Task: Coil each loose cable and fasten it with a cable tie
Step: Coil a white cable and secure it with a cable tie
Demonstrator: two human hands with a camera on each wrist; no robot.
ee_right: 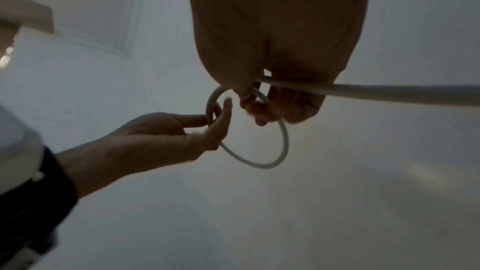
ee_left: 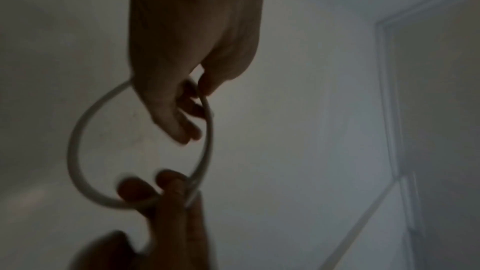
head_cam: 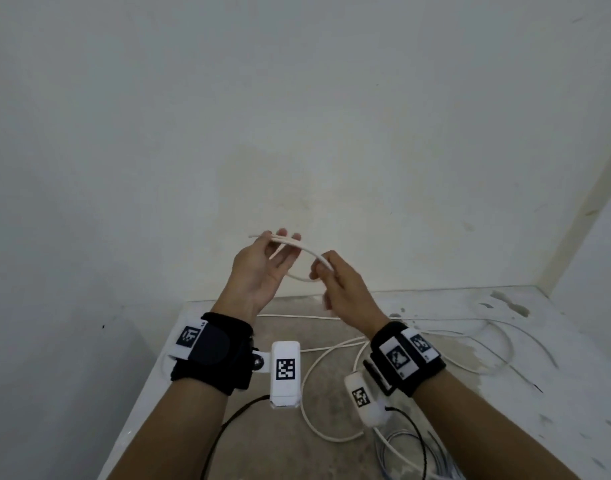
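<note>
Nearest me, loose white cables sprawl on the counter, and above it I hold one white cable in a small loop, left hand pinching its end, right hand fingers curled round it.

The head camera looked forward and down from above the white cable loop, with both hands raised before a pale wall. The left wrist camera sat close below the loop, aimed up along the left hand. The right wrist camera, equally close, faced up along the right hand. All three shared the loop.
</note>
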